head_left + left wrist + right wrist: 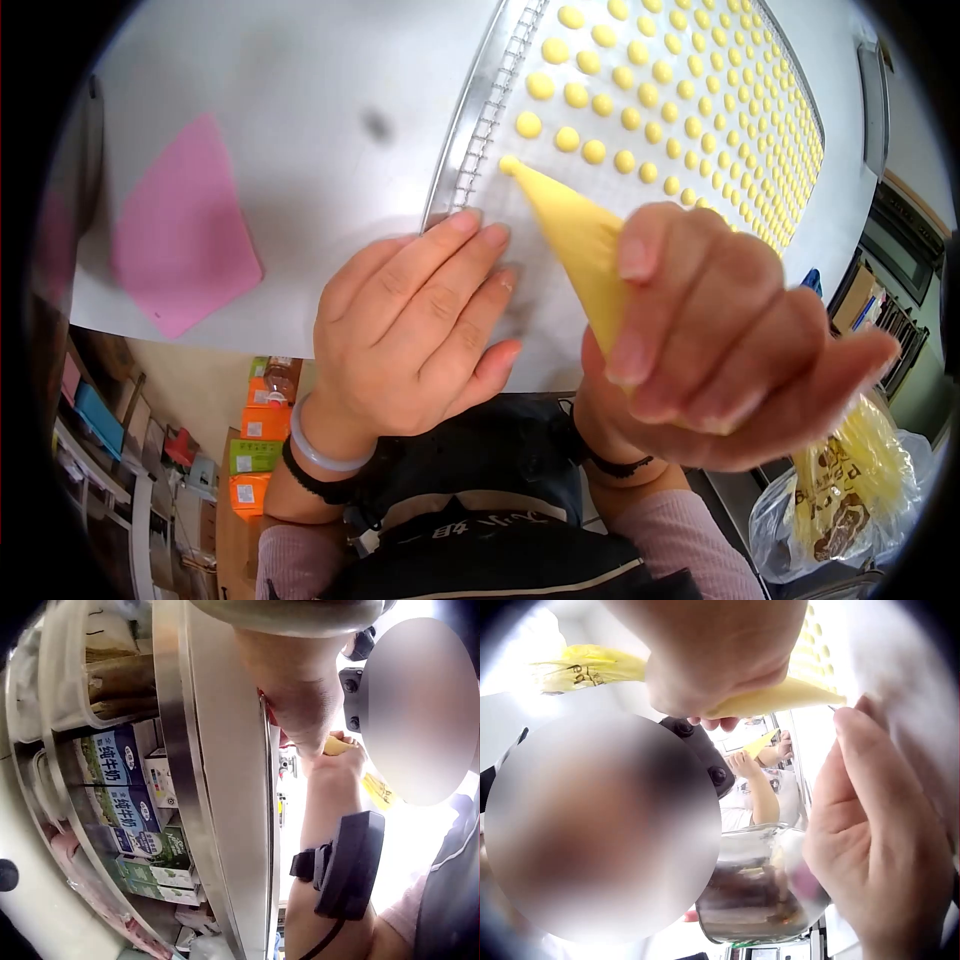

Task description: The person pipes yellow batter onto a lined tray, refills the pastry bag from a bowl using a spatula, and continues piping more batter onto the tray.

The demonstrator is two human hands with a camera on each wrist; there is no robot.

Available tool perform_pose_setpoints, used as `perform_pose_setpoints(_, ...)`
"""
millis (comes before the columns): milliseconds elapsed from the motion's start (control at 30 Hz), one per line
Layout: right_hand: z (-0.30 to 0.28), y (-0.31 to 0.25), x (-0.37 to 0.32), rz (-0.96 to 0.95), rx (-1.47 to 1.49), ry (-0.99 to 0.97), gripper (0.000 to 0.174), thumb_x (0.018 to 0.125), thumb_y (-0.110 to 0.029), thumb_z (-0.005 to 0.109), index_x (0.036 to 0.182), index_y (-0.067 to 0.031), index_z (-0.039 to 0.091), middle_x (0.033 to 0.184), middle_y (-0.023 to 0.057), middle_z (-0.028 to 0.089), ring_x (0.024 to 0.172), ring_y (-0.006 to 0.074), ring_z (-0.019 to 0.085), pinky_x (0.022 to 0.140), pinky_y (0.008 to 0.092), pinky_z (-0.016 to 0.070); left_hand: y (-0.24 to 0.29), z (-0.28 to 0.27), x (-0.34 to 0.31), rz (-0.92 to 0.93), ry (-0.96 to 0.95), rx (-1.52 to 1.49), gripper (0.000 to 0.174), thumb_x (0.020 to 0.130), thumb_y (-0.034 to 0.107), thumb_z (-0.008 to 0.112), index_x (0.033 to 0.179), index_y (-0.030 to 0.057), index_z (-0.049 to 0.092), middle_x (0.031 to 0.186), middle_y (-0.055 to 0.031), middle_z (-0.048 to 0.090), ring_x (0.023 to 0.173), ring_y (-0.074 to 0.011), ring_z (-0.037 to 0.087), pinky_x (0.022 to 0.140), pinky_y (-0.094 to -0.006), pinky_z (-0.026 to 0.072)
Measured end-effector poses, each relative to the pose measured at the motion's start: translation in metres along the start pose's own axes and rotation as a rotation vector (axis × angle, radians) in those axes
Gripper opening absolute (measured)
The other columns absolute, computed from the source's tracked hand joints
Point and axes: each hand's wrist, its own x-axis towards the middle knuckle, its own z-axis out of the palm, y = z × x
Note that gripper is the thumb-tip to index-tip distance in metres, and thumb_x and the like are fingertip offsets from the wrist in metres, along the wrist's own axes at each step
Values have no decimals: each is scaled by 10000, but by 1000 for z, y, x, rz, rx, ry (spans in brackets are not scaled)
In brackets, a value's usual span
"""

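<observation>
My right hand [715, 330] grips a piping bag [575, 235] full of yellow batter, its fingers curled round the wide part. The bag slants down to the left, and its tip meets a small yellow drop [508, 165] at the near end of a row. Many round batter drops [630, 118] lie in rows on a white sheet over a wire-edged tray [470, 180]. My left hand [415, 320] lies at the tray's near corner, fingers straight and fingertips at the wire edge. In the right wrist view, the bag's tip [838, 699] is close to the left fingertips.
A pink flat sheet [185, 230] lies on the table at left. A yellow printed plastic bag [850, 490] hangs low at right. Milk cartons [124, 765] fill a shelf under the table. Another person [761, 780] and a shiny metal vessel [757, 900] appear in the right wrist view.
</observation>
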Motion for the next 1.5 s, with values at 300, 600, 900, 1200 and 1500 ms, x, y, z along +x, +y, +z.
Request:
perform_pose_setpoints(300, -13, 4, -1, 5, 2, -4, 632, 949, -399, 89, 506, -120, 443, 502, 33, 469, 497, 161, 463, 736, 336, 403, -2, 4, -1, 35, -16, 38, 276, 774, 250, 538, 845, -3, 620, 963, -145, 617, 926, -287, 576, 660, -350, 460)
perform_pose_setpoints(600, -21, -12, -3, 79, -38, 70, 598, 954, -368, 137, 489, -131, 429, 465, 17, 445, 474, 156, 461, 688, 333, 411, 0, 0, 0, 21, -44, 50, 263, 755, 232, 543, 844, -4, 618, 975, -144, 617, 925, -294, 580, 677, -356, 460)
perform_pose_setpoints(900, -33, -22, -5, 69, -73, 1, 611, 950, -374, 114, 495, -133, 443, 453, 27, 440, 466, 152, 462, 720, 341, 425, 3, -2, 0, 12, -71, 74, 253, 788, 220, 516, 858, -4, 610, 968, -141, 618, 916, -302, 582, 712, -363, 458)
perform_pose_setpoints(1200, -42, -24, -12, 69, -85, 45, 588, 954, -373, 148, 481, -142, 411, 458, 11, 444, 448, 141, 450, 689, 314, 414, 5, 1, 3, 16, -66, 103, 252, 774, 223, 549, 880, 8, 624, 969, -130, 621, 919, -275, 586, 628, -331, 461)
perform_pose_setpoints(1500, -50, -18, -18, 16, -110, 140, 589, 952, -364, 138, 474, -153, 409, 425, 9, 406, 425, 137, 431, 683, 318, 425, 9, -1, 1, -31, -134, 98, 262, 808, 207, 486, 931, -1, 588, 1002, -154, 607, 962, -318, 562, 794, -375, 432)
